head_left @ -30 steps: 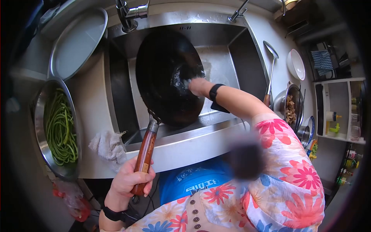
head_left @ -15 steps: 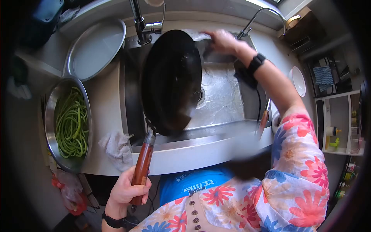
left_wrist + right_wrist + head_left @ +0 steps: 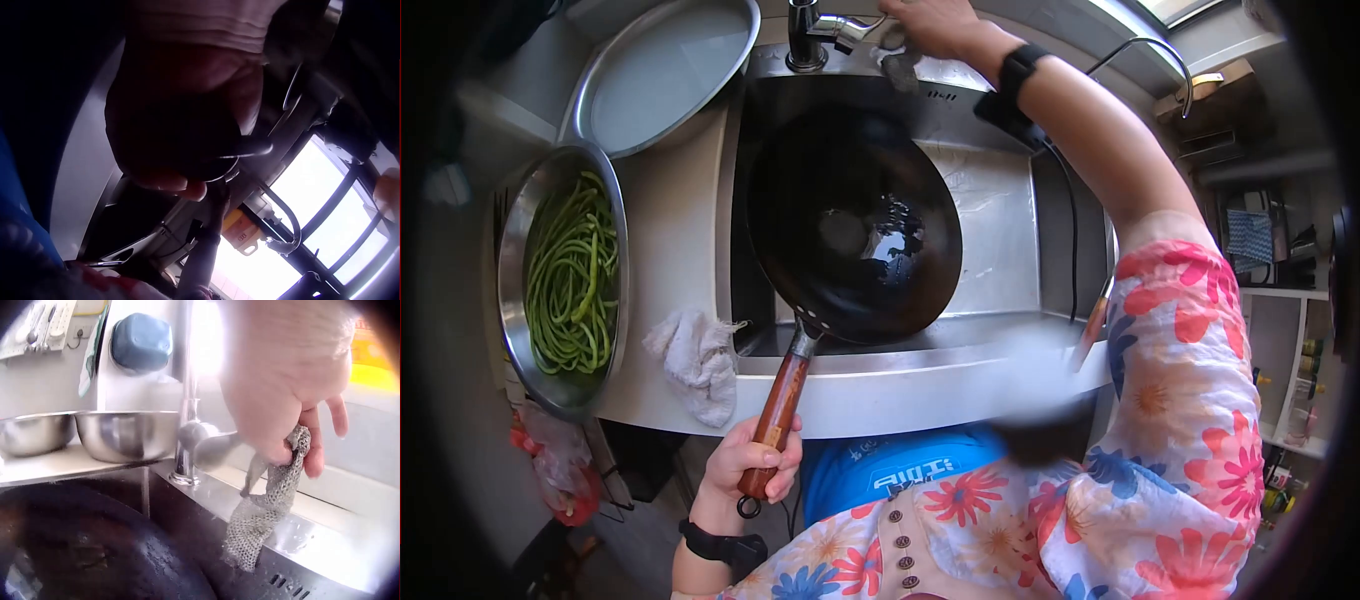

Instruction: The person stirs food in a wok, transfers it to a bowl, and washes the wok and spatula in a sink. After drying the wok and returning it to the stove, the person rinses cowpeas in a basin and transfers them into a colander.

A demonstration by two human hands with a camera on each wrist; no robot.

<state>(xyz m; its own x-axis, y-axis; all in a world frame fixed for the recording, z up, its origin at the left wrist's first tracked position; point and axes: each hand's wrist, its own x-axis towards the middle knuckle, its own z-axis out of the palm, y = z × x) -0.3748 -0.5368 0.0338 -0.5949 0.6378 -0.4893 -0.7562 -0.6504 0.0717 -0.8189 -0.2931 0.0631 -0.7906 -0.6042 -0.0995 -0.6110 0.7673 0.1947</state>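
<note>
My left hand (image 3: 750,462) grips the wooden handle (image 3: 785,400) of a dark wok (image 3: 855,240). The wok tilts over the sink (image 3: 990,225), its wet inside shining. Seen from the left wrist, the fingers (image 3: 159,178) curl round the handle's end, which is mostly in shadow. Up at the back of the sink is my right hand (image 3: 940,28), its fingertips right at the lever of the faucet (image 3: 805,40). From between its thumb and fingers hangs a grey mesh scrubbing cloth (image 3: 262,519), pinched at the top, over the sink's back rim.
On the left counter stand a steel bowl of long green beans (image 3: 570,290) and a large steel basin (image 3: 670,75). A crumpled rag (image 3: 695,365) lies at the counter's front edge. A second, thin tap (image 3: 1170,60) curves at the back right.
My right hand has left the wok's inside and moved up and back to the faucet, carrying the mesh cloth. The wok swung steeper, then came back flatter, with my left hand still on its handle.
</note>
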